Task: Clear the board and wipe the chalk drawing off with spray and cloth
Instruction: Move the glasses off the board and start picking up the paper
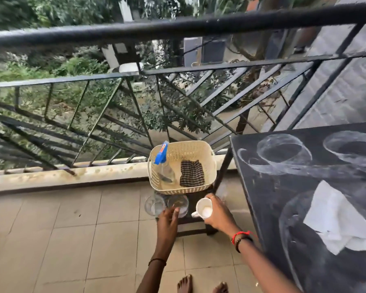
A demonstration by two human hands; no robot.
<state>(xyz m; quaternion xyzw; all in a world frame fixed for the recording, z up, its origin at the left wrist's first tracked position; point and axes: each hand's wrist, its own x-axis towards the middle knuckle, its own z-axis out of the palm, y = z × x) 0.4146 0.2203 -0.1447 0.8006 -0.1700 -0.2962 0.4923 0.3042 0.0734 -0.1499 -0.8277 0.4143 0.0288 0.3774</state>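
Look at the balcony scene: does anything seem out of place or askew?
A white sheet lies rumpled on the chalkboard, covering part of the drawing. The spray bottle leans tilted in the basket.

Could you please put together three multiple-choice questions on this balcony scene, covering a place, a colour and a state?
1. Where is the spray bottle?
A) in the basket
B) on the floor tiles
C) on the railing

2. What colour is its trigger head?
A) red
B) blue
C) green

3. What is the right hand doing?
A) hanging empty
B) wiping with a sponge
C) holding the white mug

Answers:
1 A, it sits inside the cream basket beside the striped cloth.
2 B, the head is bright blue.
3 C, its fingers curl round the mug.
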